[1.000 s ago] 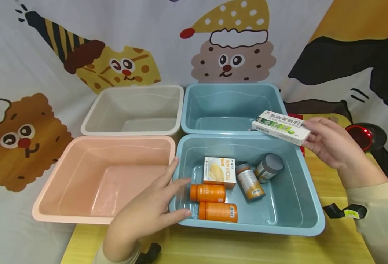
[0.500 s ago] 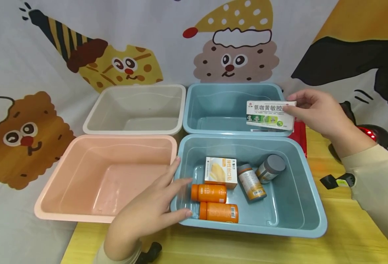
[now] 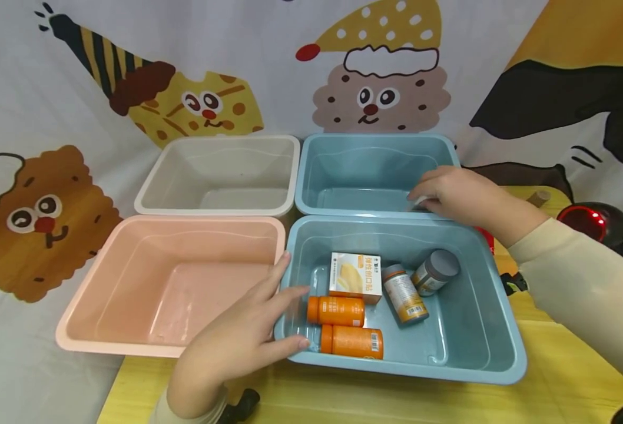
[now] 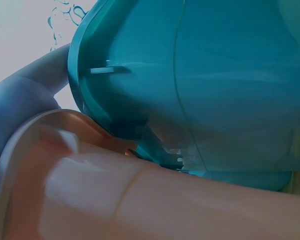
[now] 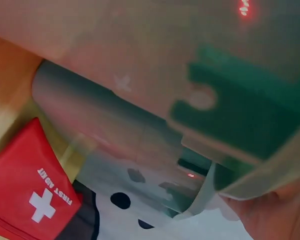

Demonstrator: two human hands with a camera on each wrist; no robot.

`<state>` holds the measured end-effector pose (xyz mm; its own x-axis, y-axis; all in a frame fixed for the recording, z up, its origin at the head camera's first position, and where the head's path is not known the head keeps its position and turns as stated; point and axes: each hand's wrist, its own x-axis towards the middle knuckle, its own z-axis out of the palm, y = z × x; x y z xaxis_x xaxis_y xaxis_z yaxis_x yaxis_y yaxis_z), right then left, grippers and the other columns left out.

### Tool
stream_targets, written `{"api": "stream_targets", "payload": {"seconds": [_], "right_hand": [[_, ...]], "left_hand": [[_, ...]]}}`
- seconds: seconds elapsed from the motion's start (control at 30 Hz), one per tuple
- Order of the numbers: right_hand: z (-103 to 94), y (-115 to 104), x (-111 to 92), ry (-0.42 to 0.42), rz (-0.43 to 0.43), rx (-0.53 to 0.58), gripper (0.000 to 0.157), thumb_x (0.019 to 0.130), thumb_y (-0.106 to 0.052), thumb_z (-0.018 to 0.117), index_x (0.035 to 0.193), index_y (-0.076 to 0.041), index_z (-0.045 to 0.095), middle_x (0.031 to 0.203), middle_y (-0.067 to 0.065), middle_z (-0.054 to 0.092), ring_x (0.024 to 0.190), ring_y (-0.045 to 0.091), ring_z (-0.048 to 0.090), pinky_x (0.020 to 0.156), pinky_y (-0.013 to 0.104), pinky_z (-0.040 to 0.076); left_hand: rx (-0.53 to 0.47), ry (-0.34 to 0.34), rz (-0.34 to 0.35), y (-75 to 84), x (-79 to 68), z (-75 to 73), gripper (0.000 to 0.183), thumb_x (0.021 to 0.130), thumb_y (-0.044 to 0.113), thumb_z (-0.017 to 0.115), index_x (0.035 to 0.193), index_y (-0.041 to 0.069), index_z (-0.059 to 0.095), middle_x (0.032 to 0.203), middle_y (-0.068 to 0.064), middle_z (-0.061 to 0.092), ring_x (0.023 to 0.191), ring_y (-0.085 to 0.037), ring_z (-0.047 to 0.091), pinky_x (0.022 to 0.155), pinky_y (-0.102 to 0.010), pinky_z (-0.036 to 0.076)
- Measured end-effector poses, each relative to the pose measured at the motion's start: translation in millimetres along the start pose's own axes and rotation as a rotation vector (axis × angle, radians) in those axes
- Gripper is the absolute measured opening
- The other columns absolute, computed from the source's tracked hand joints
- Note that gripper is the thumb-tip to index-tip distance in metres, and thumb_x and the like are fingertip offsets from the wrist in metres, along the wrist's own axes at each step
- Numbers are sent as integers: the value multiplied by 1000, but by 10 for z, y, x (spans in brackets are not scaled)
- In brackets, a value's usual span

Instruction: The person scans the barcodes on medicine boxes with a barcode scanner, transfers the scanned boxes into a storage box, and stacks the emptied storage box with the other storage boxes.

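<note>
My right hand (image 3: 457, 195) reaches over the near rim of the back blue bin (image 3: 364, 138), fingers curled downward. A pale sliver of the white medicine box (image 3: 418, 201) shows under the fingertips; the hand hides the rest. My left hand (image 3: 242, 330) rests with spread fingers across the rim of the front blue bin (image 3: 481, 371), beside the pink bin (image 3: 99, 344). Inside the front bin lie a bandage box (image 3: 355, 275), two orange bottles (image 3: 338, 311), a white and orange bottle (image 3: 405, 294) and a grey-lidded jar (image 3: 434, 272).
A beige bin (image 3: 142, 194) stands at the back left. Right of the bins, a red first aid kit pouch (image 5: 32, 190) lies on the wooden table (image 3: 550, 353). Farther right is a dark round object with a red light ring (image 3: 582, 222). A cartoon-printed cloth (image 3: 279, 70) hangs behind.
My right hand has brought the medicine box leftward from the right side and lowered it into the back blue bin. My left hand stays on the rim.
</note>
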<state>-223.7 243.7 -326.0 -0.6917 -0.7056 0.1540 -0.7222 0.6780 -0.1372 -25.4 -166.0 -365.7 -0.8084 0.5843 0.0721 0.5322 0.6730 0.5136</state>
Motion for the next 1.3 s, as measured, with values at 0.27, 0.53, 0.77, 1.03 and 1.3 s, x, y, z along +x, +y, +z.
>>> {"api": "stream_targets", "payload": {"seconds": [0.27,0.53,0.77,1.03,1.3], "right_hand": [[71,61,101,-130,82,-10,25,94,-9,84,119,-10,80,115,7,78,107,29,73,93,55,59],[128,161,90,-211,163,122,24,99,-13,78,123,-12,78,106,6,78,80,19,69,81,48,62],[111,173,124,-201,176,217,22,103,-17,73,124,-12,78,115,6,78,89,20,71,87,51,60],[69,-2,171,-128,106,200,19,103,-20,74,119,-12,78,118,5,77,104,24,71,94,54,57],[-86,-113,144,-162,46,132,19,102,-21,75,118,-13,79,116,3,77,102,23,72,93,54,59]], "left_hand": [[-2,-4,-5,4,-2,1,72,97,59,73,154,19,57,179,-13,0,158,-34,28,120,-52,38],[-3,-6,1,0,5,5,73,97,61,72,153,17,57,179,-14,0,157,-34,30,120,-52,39],[4,-6,-1,-13,3,11,73,97,63,70,154,19,56,179,-12,-1,157,-34,31,119,-52,39],[1,-6,-1,-18,0,0,73,98,63,69,154,19,56,179,-12,-1,157,-34,31,118,-52,40],[-11,-6,-8,-7,11,-7,71,96,56,76,154,18,57,179,-12,-1,157,-34,31,119,-52,40]]}}
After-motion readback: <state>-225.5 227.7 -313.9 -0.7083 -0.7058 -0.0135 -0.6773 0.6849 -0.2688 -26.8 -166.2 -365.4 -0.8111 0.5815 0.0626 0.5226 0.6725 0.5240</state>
